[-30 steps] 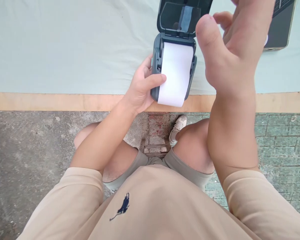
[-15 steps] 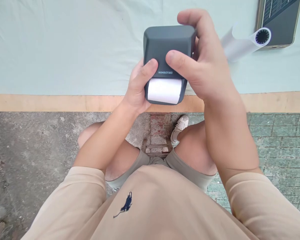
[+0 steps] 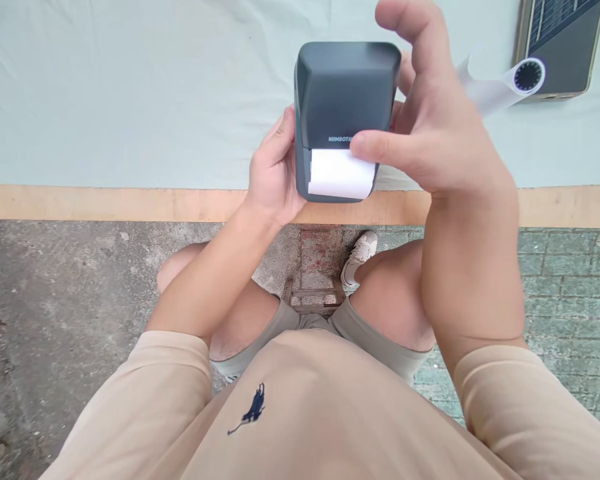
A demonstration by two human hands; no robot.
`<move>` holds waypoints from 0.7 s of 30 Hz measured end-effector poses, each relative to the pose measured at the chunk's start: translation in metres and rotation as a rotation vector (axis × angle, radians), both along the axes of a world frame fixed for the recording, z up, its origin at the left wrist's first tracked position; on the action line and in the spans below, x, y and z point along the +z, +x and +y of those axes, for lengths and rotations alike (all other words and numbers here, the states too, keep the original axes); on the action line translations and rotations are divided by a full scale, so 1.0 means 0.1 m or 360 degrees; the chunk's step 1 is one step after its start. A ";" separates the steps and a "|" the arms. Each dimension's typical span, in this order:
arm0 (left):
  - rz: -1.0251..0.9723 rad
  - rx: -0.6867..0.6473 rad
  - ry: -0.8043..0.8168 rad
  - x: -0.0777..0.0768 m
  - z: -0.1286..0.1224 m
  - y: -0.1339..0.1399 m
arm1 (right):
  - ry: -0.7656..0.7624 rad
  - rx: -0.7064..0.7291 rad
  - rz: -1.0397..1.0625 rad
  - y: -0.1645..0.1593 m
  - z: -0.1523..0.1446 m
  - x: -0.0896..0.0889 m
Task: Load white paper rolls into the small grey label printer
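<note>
A dark grey label printer [image 3: 350,93], marked NIIMBOT, is held up over the near edge of the table. White label paper [image 3: 340,175] shows in the opening at its lower front. My left hand [image 3: 276,170] grips the printer from its left side, thumb along the edge and fingers hidden underneath. On the other side, my right hand [image 3: 430,120] has its thumb across the front, by the lettering and the top of the paper. Its index finger is raised off the printer, and other fingers curl at the right edge, partly hidden.
Pale blue cloth [image 3: 130,100] covers the table, with a tan border strip [image 3: 105,203] along the near edge. To the right lies a roll of white paper [image 3: 495,93] with a dark core. Behind it is a dark flat device [image 3: 563,57], cut off by the frame.
The printer has shifted slightly right and tilted, showing more of its left side. My left thumb has slid off its front to the edge. My right thumb has moved down towards the paper.
</note>
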State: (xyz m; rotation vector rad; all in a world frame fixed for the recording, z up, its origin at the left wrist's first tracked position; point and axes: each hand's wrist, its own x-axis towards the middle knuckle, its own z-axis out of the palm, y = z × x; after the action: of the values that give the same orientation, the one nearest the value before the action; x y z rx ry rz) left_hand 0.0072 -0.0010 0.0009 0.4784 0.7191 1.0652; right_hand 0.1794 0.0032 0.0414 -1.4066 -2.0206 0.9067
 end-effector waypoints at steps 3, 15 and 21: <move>-0.0033 0.0008 0.0030 -0.04 0.00 -0.02 | 0.0094 0.0115 0.0145 0.00 0.00 0.11; 0.0123 -0.0216 0.0288 0.03 -0.10 0.01 | 0.0254 -0.0198 -0.0761 -0.10 -0.07 0.33; 0.0271 -0.0203 0.0414 -0.01 -0.14 0.04 | 0.0222 -0.0113 -0.1094 -0.08 -0.08 0.24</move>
State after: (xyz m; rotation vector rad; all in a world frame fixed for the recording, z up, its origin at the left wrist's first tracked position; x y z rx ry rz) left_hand 0.0109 -0.0150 -0.0003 0.8362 0.6920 1.0101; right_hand 0.1713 -0.0045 0.0658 -1.8640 -2.4243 0.2435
